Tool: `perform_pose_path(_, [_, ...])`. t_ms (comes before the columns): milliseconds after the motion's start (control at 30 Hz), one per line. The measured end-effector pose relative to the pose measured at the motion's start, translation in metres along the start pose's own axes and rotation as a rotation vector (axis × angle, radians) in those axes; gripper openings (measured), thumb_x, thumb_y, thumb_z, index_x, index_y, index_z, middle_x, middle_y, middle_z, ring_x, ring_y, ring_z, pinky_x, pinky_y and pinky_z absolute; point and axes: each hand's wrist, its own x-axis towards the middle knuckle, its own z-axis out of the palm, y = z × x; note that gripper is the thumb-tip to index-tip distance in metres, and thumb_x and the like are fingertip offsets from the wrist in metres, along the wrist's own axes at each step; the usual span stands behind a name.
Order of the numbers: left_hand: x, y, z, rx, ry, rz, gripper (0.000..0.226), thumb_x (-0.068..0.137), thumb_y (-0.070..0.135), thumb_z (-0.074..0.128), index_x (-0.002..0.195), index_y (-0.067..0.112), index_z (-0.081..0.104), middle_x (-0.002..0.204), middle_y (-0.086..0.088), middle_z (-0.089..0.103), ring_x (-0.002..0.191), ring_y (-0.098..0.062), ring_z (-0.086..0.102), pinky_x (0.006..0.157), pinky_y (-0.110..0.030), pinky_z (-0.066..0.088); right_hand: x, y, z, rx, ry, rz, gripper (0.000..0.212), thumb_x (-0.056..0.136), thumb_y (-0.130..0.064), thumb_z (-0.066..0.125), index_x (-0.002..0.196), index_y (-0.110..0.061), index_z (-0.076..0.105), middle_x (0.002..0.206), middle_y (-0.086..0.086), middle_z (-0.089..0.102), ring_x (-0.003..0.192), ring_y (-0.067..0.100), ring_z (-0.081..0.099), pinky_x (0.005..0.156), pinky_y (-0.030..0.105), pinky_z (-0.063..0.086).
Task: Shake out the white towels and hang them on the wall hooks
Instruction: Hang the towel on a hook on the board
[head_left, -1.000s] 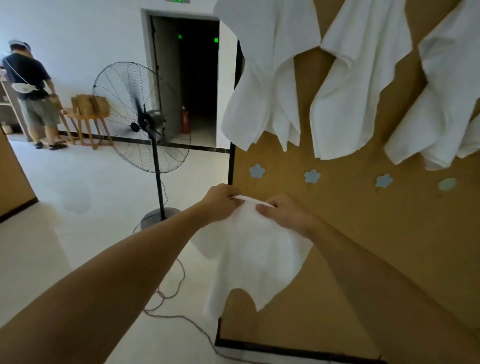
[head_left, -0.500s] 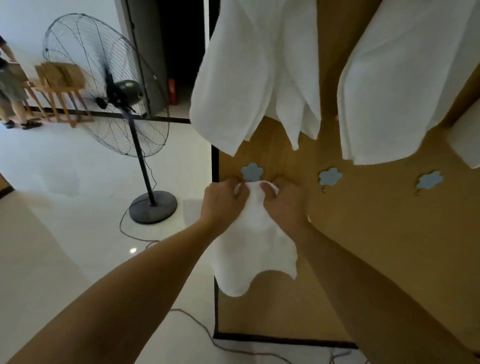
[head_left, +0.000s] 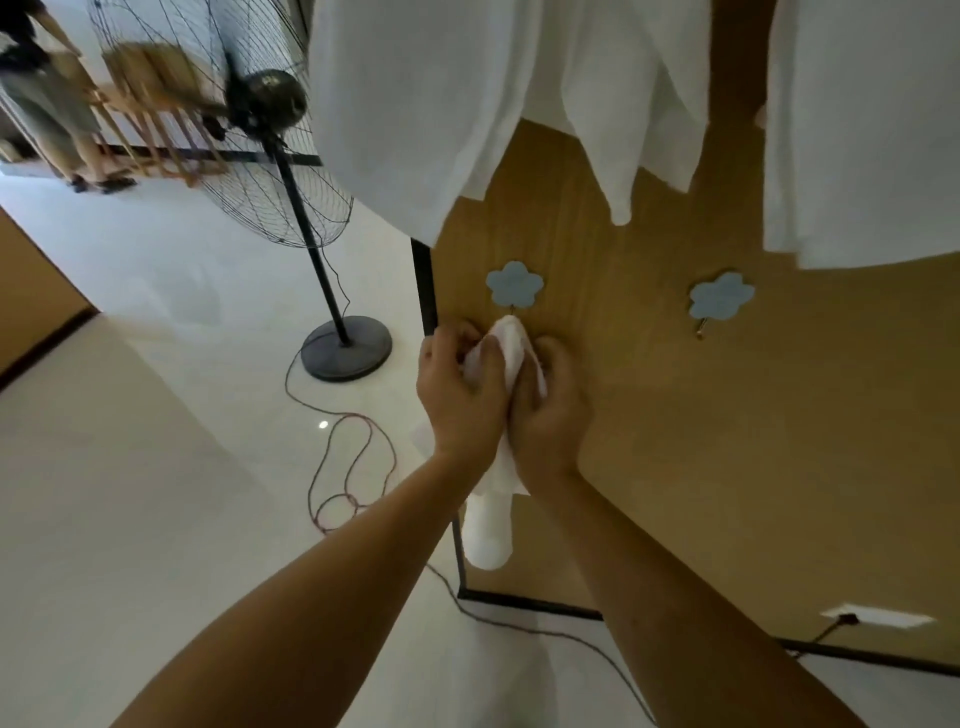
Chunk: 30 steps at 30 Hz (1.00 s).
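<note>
A small white towel (head_left: 506, 343) is bunched between both my hands right under a blue flower-shaped wall hook (head_left: 514, 283) on the tan board. My left hand (head_left: 460, 395) grips its left side and my right hand (head_left: 550, 405) grips its right side. The towel's lower end (head_left: 488, 535) hangs below my wrists. A second blue flower hook (head_left: 721, 301) to the right carries nothing. Two large white towels (head_left: 441, 104) (head_left: 862, 130) hang from above, at the top of the view.
A standing fan (head_left: 270, 114) with a round base (head_left: 347, 349) is on the floor to the left, its cord (head_left: 343, 467) looping across the tiles. A person (head_left: 41, 93) stands far back left by wooden stools. A floor socket (head_left: 872, 617) lies lower right.
Both hands have carried the towel up and closer to the board, gathering it into a tighter bunch under the left flower hook. The view has moved nearer the wall and tilted down.
</note>
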Motion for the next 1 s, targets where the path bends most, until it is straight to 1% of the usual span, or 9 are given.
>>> perform_pose_path(67, [-0.003, -0.008, -0.003, 0.077, -0.025, 0.067, 0.013, 0.093, 0.023, 0.065, 0.087, 0.031, 0.057, 0.096, 0.010, 0.054, 0.089, -0.003, 0.053, 0.079, -0.015, 0.043, 0.000, 0.006, -0.002, -0.081, 0.035, -0.151, 0.038, 0.098, -0.037, 0.046, 0.104, -0.008, 0.071, 0.087, 0.000, 0.069, 0.073, 0.010, 0.062, 0.069, 0.007, 0.044])
perform_pose_path(133, [-0.006, -0.020, -0.008, 0.177, -0.068, 0.111, 0.006, 0.093, 0.022, 0.065, 0.091, 0.028, 0.063, 0.104, 0.011, 0.052, 0.097, -0.005, 0.047, 0.084, -0.011, 0.038, 0.001, 0.013, -0.003, -0.209, 0.081, -0.256, 0.041, 0.099, -0.036, 0.046, 0.101, -0.006, 0.074, 0.087, 0.011, 0.068, 0.074, 0.021, 0.061, 0.064, 0.025, 0.050])
perform_pose_path(300, [-0.016, -0.033, -0.017, 0.250, -0.195, 0.214, 0.021, 0.099, 0.028, 0.051, 0.102, 0.016, 0.068, 0.100, 0.003, 0.062, 0.093, -0.011, 0.053, 0.080, -0.024, 0.047, -0.011, 0.007, -0.003, -0.400, 0.080, -0.305, 0.039, 0.095, -0.030, 0.047, 0.098, 0.000, 0.072, 0.090, 0.017, 0.065, 0.083, 0.026, 0.056, 0.070, 0.044, 0.053])
perform_pose_path(400, [-0.013, -0.031, -0.026, 0.042, -0.323, 0.180, 0.029, 0.101, 0.030, 0.044, 0.105, 0.016, 0.068, 0.100, 0.004, 0.066, 0.089, -0.007, 0.062, 0.077, -0.022, 0.051, -0.021, -0.008, -0.003, -0.217, -0.067, -0.145, 0.044, 0.100, -0.030, 0.040, 0.110, 0.001, 0.068, 0.092, 0.015, 0.070, 0.080, 0.023, 0.066, 0.074, 0.038, 0.056])
perform_pose_path(567, [0.002, -0.032, -0.037, 0.119, -0.490, 0.193, 0.027, 0.102, 0.031, 0.046, 0.110, 0.019, 0.068, 0.105, 0.007, 0.063, 0.089, -0.003, 0.058, 0.076, -0.011, 0.043, -0.023, -0.024, 0.002, -0.118, -0.088, 0.226, 0.021, 0.101, -0.038, 0.046, 0.111, -0.027, 0.062, 0.086, -0.015, 0.067, 0.078, -0.004, 0.064, 0.064, 0.011, 0.048])
perform_pose_path(700, [0.020, -0.038, -0.050, 0.134, -0.773, -0.055, 0.030, 0.100, 0.028, 0.045, 0.123, 0.016, 0.058, 0.110, -0.003, 0.065, 0.095, -0.020, 0.063, 0.080, -0.031, 0.054, -0.031, -0.035, 0.015, -0.198, -0.004, 0.419, 0.026, 0.100, -0.032, 0.045, 0.093, -0.016, 0.065, 0.083, -0.005, 0.066, 0.072, 0.005, 0.059, 0.062, 0.023, 0.042])
perform_pose_path(833, [0.031, -0.031, -0.065, 0.259, -0.996, -0.041, 0.034, 0.098, 0.022, 0.044, 0.129, 0.013, 0.054, 0.119, -0.011, 0.063, 0.106, -0.030, 0.061, 0.089, -0.038, 0.052, -0.047, -0.053, 0.021, -0.306, -0.098, 0.579, 0.030, 0.101, -0.027, 0.039, 0.113, -0.016, 0.065, 0.101, 0.002, 0.066, 0.082, 0.011, 0.060, 0.070, 0.026, 0.048])
perform_pose_path(900, [0.039, -0.024, -0.075, 0.257, -0.952, 0.044, 0.027, 0.094, 0.019, 0.046, 0.119, 0.014, 0.058, 0.111, -0.009, 0.063, 0.101, -0.031, 0.061, 0.085, -0.041, 0.053, -0.062, -0.064, 0.014, -0.298, -0.123, 0.641, 0.034, 0.101, -0.024, 0.039, 0.123, -0.017, 0.063, 0.115, 0.005, 0.067, 0.100, 0.023, 0.063, 0.088, 0.035, 0.052])
perform_pose_path(1000, [0.046, -0.007, -0.091, 0.123, -0.708, 0.137, 0.010, 0.089, 0.017, 0.047, 0.091, 0.014, 0.057, 0.091, -0.003, 0.058, 0.087, -0.027, 0.057, 0.070, -0.035, 0.049, -0.080, -0.079, -0.003, -0.371, 0.001, 0.641, 0.038, 0.099, -0.024, 0.043, 0.133, -0.018, 0.060, 0.133, 0.003, 0.062, 0.118, 0.022, 0.059, 0.091, 0.023, 0.043])
